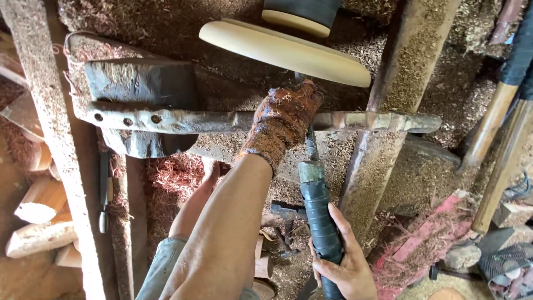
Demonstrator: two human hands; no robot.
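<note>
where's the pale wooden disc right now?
Head view, top centre: the pale wooden disc sits on the lathe just above the metal tool rest, right beyond the gloved left hand that presses the chisel onto the rest.

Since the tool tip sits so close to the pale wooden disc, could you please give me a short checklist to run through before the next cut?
1. Left hand, wrapped in reddish-brown cloth, presses the long turning tool onto the rusty flat iron rest bar: ok.
2. Right hand grips the tool's dark taped handle: ok.
3. Tool shaft crosses the rest bar before reaching the pale round wooden disc: ok.
4. Tool tip touching the disc: cannot tell, hidden behind the left hand.
5. Disc spinning or still: cannot tell.
6. Rest bar free of shavings: not ok, sawdust lies all around.
</note>
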